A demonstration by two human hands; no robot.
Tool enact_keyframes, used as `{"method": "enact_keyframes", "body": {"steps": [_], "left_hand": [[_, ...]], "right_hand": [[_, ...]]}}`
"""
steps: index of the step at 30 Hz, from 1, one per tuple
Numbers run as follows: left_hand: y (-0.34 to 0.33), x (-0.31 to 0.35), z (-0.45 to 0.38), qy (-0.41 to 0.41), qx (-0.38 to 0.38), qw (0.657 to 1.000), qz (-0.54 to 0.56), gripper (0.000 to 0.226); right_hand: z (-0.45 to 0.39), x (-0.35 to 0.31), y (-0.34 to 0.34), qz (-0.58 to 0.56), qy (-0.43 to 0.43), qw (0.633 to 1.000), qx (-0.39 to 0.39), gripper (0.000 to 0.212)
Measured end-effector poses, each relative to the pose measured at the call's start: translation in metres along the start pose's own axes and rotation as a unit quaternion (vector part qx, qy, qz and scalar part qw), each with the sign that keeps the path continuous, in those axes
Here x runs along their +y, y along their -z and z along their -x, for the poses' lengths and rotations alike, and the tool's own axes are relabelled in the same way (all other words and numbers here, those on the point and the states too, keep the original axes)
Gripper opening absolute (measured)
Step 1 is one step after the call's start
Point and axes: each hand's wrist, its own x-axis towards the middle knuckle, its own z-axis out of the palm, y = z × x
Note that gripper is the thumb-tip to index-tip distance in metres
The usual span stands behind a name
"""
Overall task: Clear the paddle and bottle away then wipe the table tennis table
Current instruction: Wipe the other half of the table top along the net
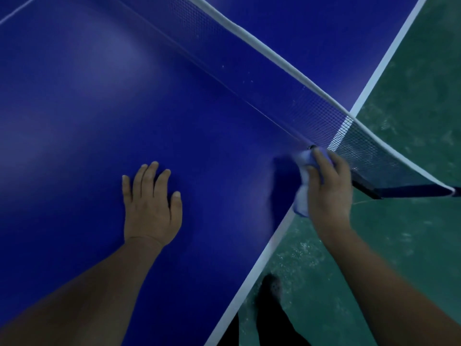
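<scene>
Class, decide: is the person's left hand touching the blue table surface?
Touching. The head view shows the left hand lying flat, fingers spread, palm down on the table.

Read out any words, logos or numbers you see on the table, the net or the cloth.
None: no readable text on the blue table, the net, its clamp, or the cloth held by the right hand. The left hand rests flat.

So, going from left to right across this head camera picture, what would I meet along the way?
left hand flat on the blue table → cloth → right hand gripping it → net end → green floor
</scene>
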Motion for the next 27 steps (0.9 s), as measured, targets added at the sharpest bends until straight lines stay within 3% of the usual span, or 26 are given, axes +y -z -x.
{"method": "enact_keyframes", "body": {"steps": [4, 7, 11, 13, 15, 17, 19, 22, 24, 25, 27], "left_hand": [[0.001, -0.001, -0.001, 0.013, 0.003, 1.0, 0.001, 0.058], [-0.001, -0.003, -0.002, 0.011, 0.001, 1.0, 0.003, 0.057], [-0.003, -0.005, -0.001, 0.009, -0.002, 1.0, 0.013, 0.057], [-0.004, -0.006, -0.001, 0.009, -0.004, 1.0, 0.012, 0.057], [-0.004, -0.005, -0.002, 0.01, -0.006, 1.0, 0.013, 0.057], [-0.004, -0.005, -0.002, 0.011, -0.005, 1.0, 0.013, 0.057], [-0.005, -0.006, -0.002, 0.01, -0.005, 1.0, 0.014, 0.057], [-0.006, -0.007, -0.001, 0.011, -0.005, 1.0, 0.014, 0.057], [-0.006, -0.006, -0.002, 0.009, -0.012, 1.0, 0.007, 0.057], [-0.006, -0.006, -0.002, 0.008, -0.015, 1.0, 0.006, 0.057], [-0.006, -0.007, -0.003, 0.009, -0.018, 1.0, 0.005, 0.057]], "right_hand": [[-0.014, -0.048, -0.061, 0.047, 0.115, 0.987, -0.101, 0.04], [0.0, -0.053, -0.083, 0.065, 0.17, 0.979, -0.092, 0.04], [0.003, -0.027, -0.078, 0.087, 0.344, 0.923, -0.147, 0.034], [-0.037, -0.024, -0.079, 0.113, 0.331, 0.926, -0.141, 0.034], [-0.083, -0.029, -0.088, 0.153, 0.238, 0.952, -0.117, 0.039], [-0.099, -0.049, -0.099, 0.158, 0.199, 0.961, -0.107, 0.042], [-0.076, -0.061, -0.106, 0.127, 0.262, 0.948, -0.124, 0.038], [-0.009, -0.047, -0.086, 0.054, 0.431, 0.869, -0.237, 0.038], [-0.015, -0.037, -0.076, 0.062, 0.474, 0.843, -0.246, 0.036], [-0.029, -0.037, -0.077, 0.07, 0.457, 0.856, -0.233, 0.034], [-0.063, -0.05, -0.088, 0.089, 0.344, 0.917, -0.184, 0.031]]}}
